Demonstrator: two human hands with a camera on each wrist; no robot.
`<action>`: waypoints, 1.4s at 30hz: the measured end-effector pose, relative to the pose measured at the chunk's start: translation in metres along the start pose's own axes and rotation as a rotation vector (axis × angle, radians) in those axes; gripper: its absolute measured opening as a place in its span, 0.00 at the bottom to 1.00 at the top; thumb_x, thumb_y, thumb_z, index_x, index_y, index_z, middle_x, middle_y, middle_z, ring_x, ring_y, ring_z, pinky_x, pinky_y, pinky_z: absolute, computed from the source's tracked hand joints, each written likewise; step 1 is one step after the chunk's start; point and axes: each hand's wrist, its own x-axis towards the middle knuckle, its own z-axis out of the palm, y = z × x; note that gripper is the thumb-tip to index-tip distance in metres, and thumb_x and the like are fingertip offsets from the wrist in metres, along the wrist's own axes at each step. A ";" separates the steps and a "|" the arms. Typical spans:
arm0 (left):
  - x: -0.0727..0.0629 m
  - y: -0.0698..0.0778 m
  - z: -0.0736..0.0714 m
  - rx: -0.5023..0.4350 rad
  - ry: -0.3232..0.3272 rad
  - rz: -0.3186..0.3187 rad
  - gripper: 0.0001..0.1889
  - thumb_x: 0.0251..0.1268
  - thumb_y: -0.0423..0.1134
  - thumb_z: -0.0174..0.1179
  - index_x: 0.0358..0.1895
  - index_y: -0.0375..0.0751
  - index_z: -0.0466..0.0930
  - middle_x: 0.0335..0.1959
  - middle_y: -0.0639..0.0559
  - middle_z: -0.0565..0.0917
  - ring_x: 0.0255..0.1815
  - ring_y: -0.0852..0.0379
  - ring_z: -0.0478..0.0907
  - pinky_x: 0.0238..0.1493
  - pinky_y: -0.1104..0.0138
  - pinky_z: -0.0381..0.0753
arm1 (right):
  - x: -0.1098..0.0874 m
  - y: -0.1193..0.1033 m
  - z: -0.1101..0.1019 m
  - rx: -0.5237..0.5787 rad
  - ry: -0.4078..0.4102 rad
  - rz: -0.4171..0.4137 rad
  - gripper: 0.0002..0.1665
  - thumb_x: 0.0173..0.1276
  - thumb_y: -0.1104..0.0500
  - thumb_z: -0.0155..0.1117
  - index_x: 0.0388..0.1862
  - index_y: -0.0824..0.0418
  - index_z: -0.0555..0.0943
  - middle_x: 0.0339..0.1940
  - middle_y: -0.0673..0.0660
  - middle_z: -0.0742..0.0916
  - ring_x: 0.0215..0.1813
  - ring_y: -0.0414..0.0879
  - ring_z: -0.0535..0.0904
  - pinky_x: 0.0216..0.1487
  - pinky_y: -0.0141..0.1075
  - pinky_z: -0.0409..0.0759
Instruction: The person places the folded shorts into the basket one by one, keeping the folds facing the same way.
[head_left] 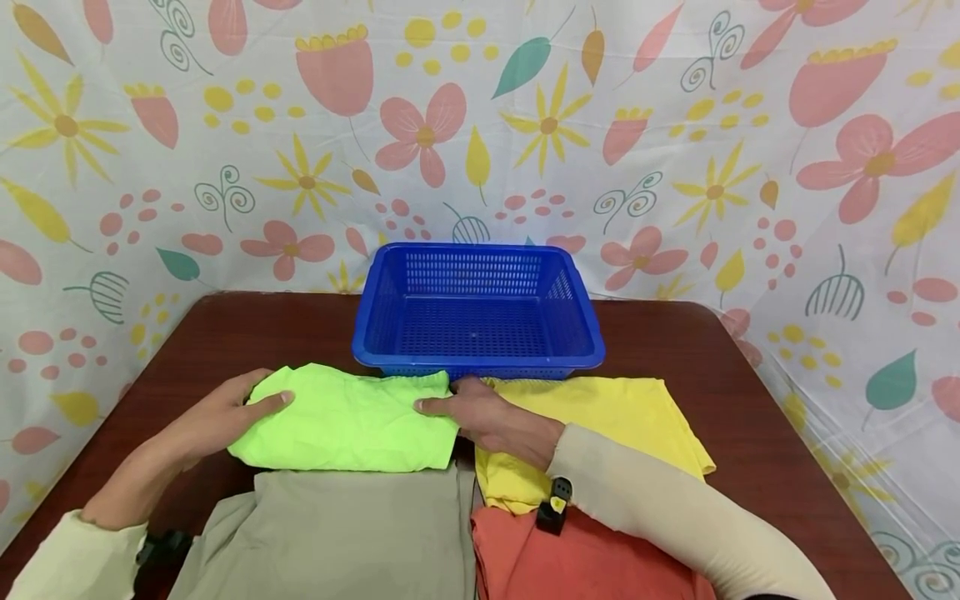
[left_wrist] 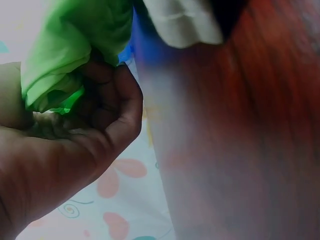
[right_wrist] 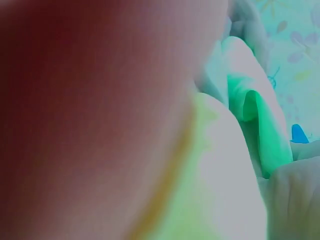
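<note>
A folded neon green cloth (head_left: 352, 421) is held at both ends between my hands, just in front of the blue basket. My left hand (head_left: 217, 421) grips its left end, thumb on top; the left wrist view shows the fingers curled under the green fabric (left_wrist: 75, 45). My right hand (head_left: 491, 417) pinches the right end, thumb over the cloth and fingers beneath. The right wrist view is mostly blocked by a blurred dark shape, with the green cloth (right_wrist: 270, 130) at its right side. Below the green cloth in the head view lies a grey-green folded cloth (head_left: 360, 533).
The blue plastic basket (head_left: 480, 361) stands at the table's back, nothing inside it. A folded yellow cloth (head_left: 600, 408) lies under my right forearm, and a red cloth (head_left: 585, 562) lies nearer me. The brown table (head_left: 750, 467) meets a floral curtain (head_left: 570, 183) behind.
</note>
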 end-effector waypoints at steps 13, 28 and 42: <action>-0.006 0.012 -0.003 0.094 0.006 -0.016 0.37 0.81 0.58 0.57 0.75 0.30 0.65 0.65 0.41 0.78 0.61 0.47 0.76 0.54 0.59 0.80 | -0.007 -0.003 0.001 -0.017 -0.060 -0.042 0.27 0.73 0.56 0.74 0.61 0.70 0.75 0.47 0.57 0.84 0.42 0.43 0.82 0.41 0.32 0.82; -0.015 0.024 -0.008 0.057 -0.079 -0.009 0.34 0.82 0.55 0.58 0.76 0.34 0.64 0.66 0.42 0.77 0.64 0.46 0.75 0.56 0.60 0.80 | -0.022 -0.002 0.001 -0.067 -0.136 -0.151 0.13 0.74 0.60 0.73 0.52 0.65 0.85 0.49 0.57 0.88 0.47 0.44 0.84 0.47 0.35 0.82; -0.026 0.039 -0.006 -0.097 -0.226 -0.014 0.32 0.81 0.48 0.61 0.74 0.30 0.63 0.62 0.40 0.79 0.57 0.47 0.83 0.51 0.64 0.85 | -0.052 -0.003 -0.011 -0.103 -0.173 -0.228 0.15 0.75 0.60 0.71 0.55 0.66 0.85 0.47 0.56 0.89 0.48 0.45 0.85 0.53 0.39 0.84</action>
